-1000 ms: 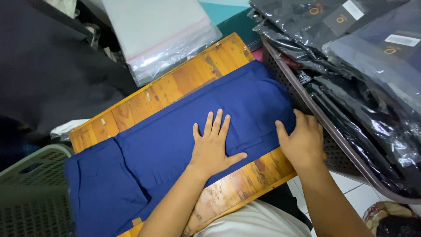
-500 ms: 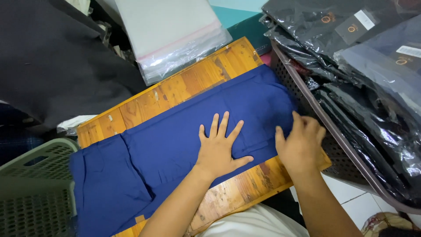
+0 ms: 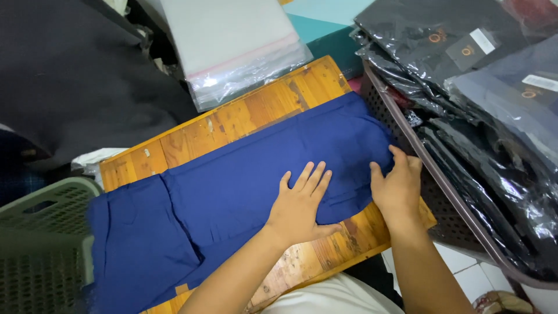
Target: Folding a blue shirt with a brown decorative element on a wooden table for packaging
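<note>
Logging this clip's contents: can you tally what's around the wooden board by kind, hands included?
Hands, left hand and right hand, both flat on the cloth: 2
Blue garment: 1
Wooden board: 1
Stack of clear plastic bags: 1
Green basket: 1
Bin of bagged dark garments, packs inside too overlapped to count: 1
Total: 7

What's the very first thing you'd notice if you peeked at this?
A big navy blue cloth spread over a wooden board in the middle. The left hand presses flat on it while the right hand grips its right edge. Shiny bagged black clothes pile up on the right.
</note>
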